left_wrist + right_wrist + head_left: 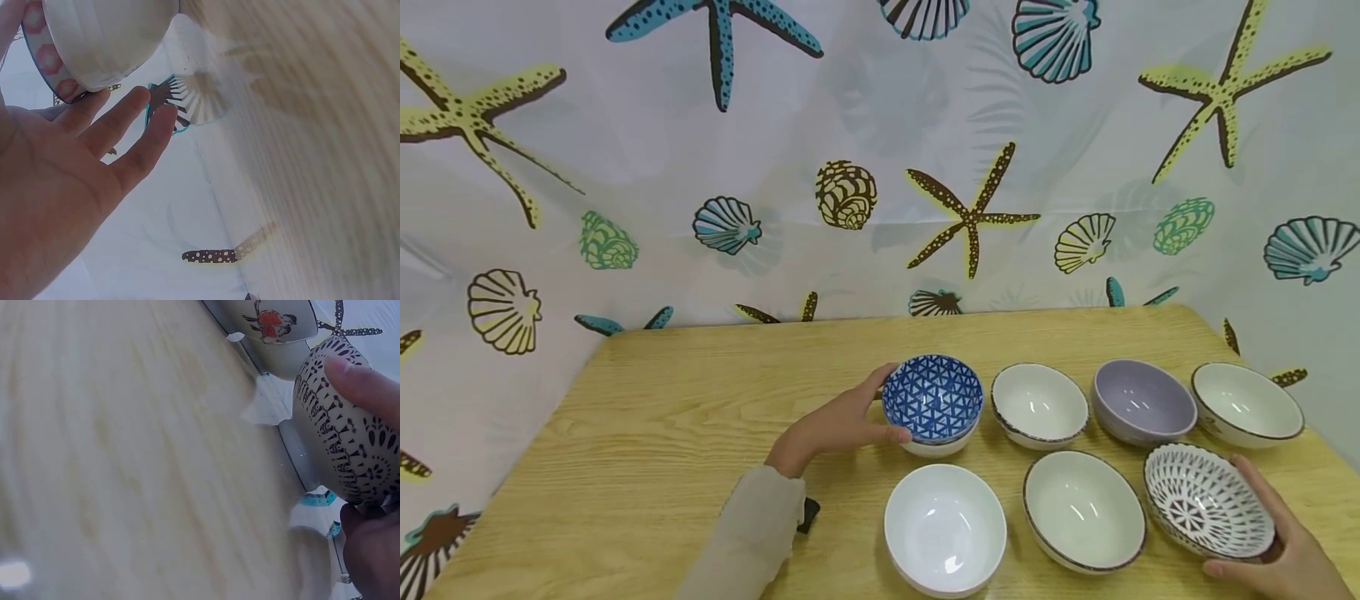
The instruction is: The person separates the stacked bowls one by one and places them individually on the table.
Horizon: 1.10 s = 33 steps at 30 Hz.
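Note:
My left hand [842,421] grips a bowl with a blue triangle-patterned inside [932,398] from its left side, thumb in front. Pale ware shows beneath its rim; whether that is a second, nested bowl I cannot tell. In the left wrist view, the pale body [109,37] carries a band of red shapes at its rim, and part of the hand is cut off. At the right, my right hand [1288,533] holds a black-and-white patterned bowl [1210,500] by its right side, tilted. Its dark-printed outside [344,425] shows in the right wrist view, between thumb and fingers.
A white bowl [945,529] and a cream bowl [1084,510] stand at the front. Behind them are a dark-rimmed white bowl [1040,404], a purple bowl [1142,400] and another dark-rimmed bowl [1247,402]. A patterned cloth [880,275] hangs behind the wooden table [662,433].

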Available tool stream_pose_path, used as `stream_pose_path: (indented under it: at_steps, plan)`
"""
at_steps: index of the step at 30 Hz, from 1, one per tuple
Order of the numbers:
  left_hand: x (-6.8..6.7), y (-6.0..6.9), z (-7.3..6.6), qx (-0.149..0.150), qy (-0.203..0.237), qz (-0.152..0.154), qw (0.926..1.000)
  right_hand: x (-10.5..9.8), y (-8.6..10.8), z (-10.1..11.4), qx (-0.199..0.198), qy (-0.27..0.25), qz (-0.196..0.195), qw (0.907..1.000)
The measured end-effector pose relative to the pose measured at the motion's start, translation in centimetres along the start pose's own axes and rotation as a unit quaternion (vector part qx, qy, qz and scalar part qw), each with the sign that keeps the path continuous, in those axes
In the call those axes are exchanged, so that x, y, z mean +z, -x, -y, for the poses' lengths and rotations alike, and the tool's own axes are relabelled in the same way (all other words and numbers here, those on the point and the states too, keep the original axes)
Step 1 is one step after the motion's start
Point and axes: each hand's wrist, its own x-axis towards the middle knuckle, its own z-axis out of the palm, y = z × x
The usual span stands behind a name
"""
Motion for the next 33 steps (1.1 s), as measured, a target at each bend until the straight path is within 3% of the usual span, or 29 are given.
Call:
stream_pose_path:
  at_steps: [6, 14, 22, 29, 33]
  plan:
    - [-0.1, -0.1, 0.1, 0.007, -0.005, -0.002, 1.0000, 0.0, 0.0, -0.1, -0.033, 0.009, -0.014, 0.9993]
    - [0.1, 0.0, -0.1, 0.006, -0.009, -0.003, 0.9999, -0.6, -0.2, 0.5, -0.020, 0.003, 0.007, 0.9998]
    - [0.2, 0.1, -0.3, 0.017, -0.009, -0.017, 0.9997, -0.6, -0.3, -0.1, -0.087, 0.015, -0.016, 0.9960]
    - [0.2, 0.1, -0.3, 0.025, -0.011, -0.036, 0.9990, -1.1, -0.5, 0.3, -0.066, 0.005, 0.001, 0.9978]
    - [0.1, 0.1, -0.3, 0.026, -0.015, -0.041, 0.9987, -1.3, -0.6, 0.6, -0.091, -0.001, -0.003, 0.9959]
